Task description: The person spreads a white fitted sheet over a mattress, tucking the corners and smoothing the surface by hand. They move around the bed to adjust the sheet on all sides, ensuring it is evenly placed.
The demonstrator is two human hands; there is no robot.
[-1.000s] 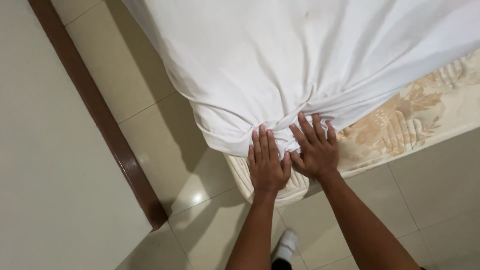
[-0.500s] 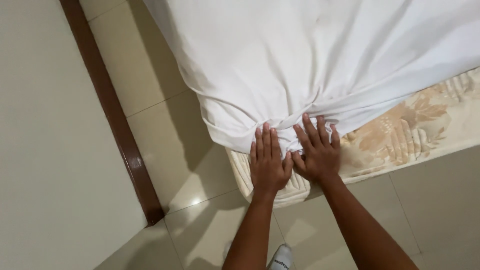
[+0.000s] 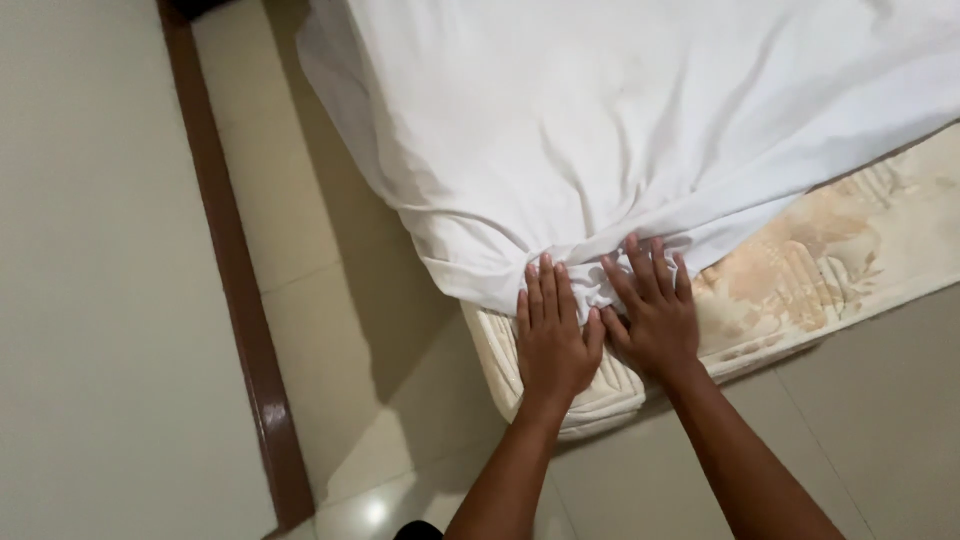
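Left hand, right hand flat, ungripping, on white sheet hem at mattress corner

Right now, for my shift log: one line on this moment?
left hand: flat on sheet | right hand: flat on sheet | mattress corner partly bare

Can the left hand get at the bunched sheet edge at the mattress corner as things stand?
Likely yes. The left hand lies flat on the mattress corner, fingertips already at the white sheet gather, nothing between. The right hand lies beside it, not blocking.
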